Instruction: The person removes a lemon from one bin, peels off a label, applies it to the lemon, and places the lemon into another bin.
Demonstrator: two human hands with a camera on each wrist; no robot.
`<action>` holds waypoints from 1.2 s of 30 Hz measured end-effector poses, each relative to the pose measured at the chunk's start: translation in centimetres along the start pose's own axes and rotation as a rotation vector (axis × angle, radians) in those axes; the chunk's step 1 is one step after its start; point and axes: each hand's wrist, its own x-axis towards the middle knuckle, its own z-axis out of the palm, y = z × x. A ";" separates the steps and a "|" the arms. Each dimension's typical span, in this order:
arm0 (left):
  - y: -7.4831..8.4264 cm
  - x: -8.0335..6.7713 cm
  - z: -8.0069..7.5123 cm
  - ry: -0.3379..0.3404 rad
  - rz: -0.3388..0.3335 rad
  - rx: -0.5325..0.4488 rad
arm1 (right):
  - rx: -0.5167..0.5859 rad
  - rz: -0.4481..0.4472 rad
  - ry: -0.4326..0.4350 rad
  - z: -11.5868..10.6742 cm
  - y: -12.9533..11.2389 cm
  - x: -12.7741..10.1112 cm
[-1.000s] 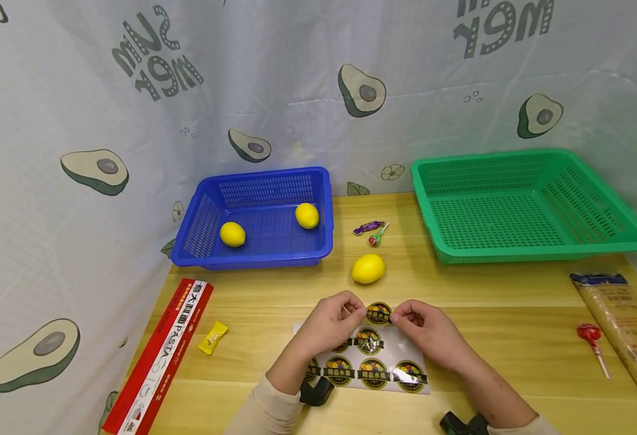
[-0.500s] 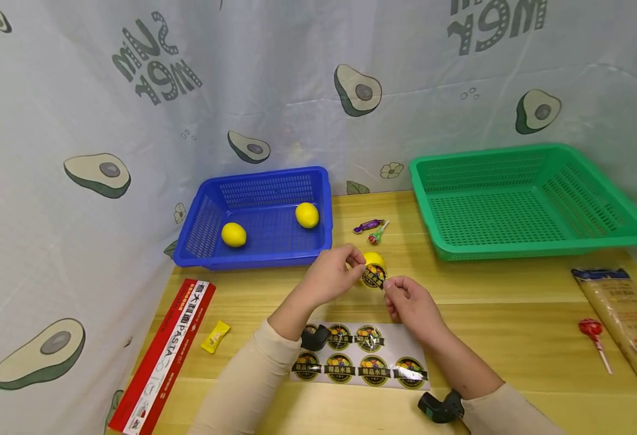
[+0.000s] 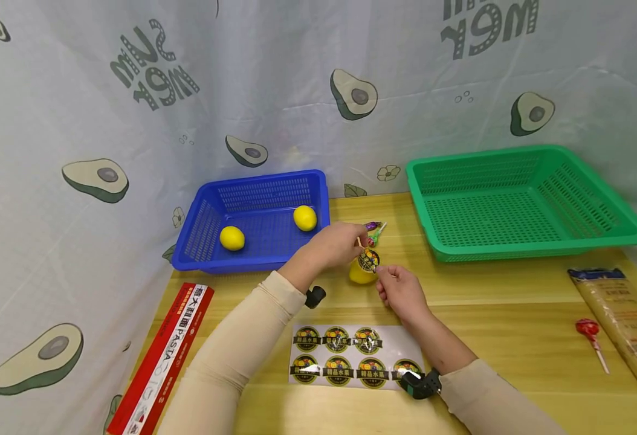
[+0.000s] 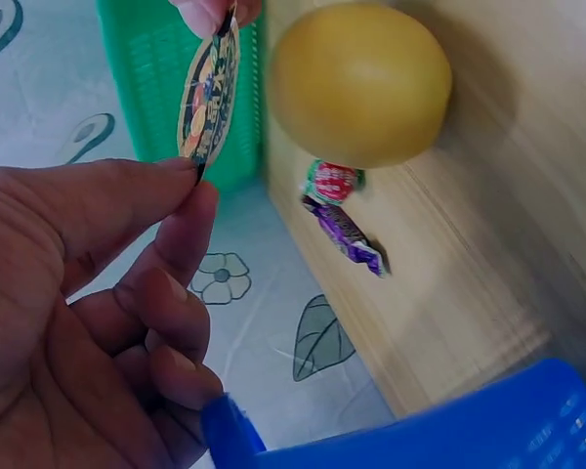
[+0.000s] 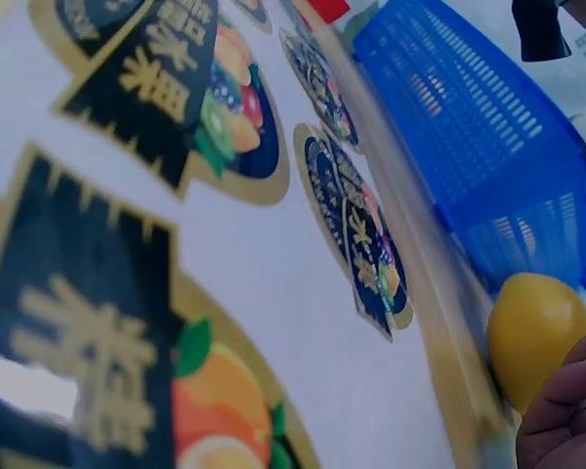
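A round black-and-gold fruit sticker is stretched between both hands over a yellow lemon on the wooden table. My left hand pinches one end between thumb and index finger, its other fingers curled, as the left wrist view shows. At the opposite end my right hand pinches the sticker by its edge. In the left wrist view a gap shows between the sticker and the lemon. Nearer my body lies the white sticker sheet, bearing several more round stickers; the right wrist strap overlaps its corner.
A blue basket with two lemons stands back left, a green basket back right. Behind the lemon lie a lollipop and purple candy. A red pasta box lies left; another lollipop and a noodle pack lie right.
Both hands have carried the sticker away from the sheet, forward to the lemon. The left hand has gone farther forward, and the sticker now overlaps the lemon's upper right in the head view.
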 end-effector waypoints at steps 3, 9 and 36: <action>-0.1 0.6 0.1 -0.028 -0.010 0.031 | -0.004 0.012 -0.003 0.1 0.2 0.2; 0.1 1.4 0.4 -0.066 -0.033 0.092 | -0.016 0.029 0.002 0.1 0.4 0.6; 0.5 2.3 1.6 -0.101 -0.077 0.149 | 0.024 0.036 0.004 -0.2 1.4 1.2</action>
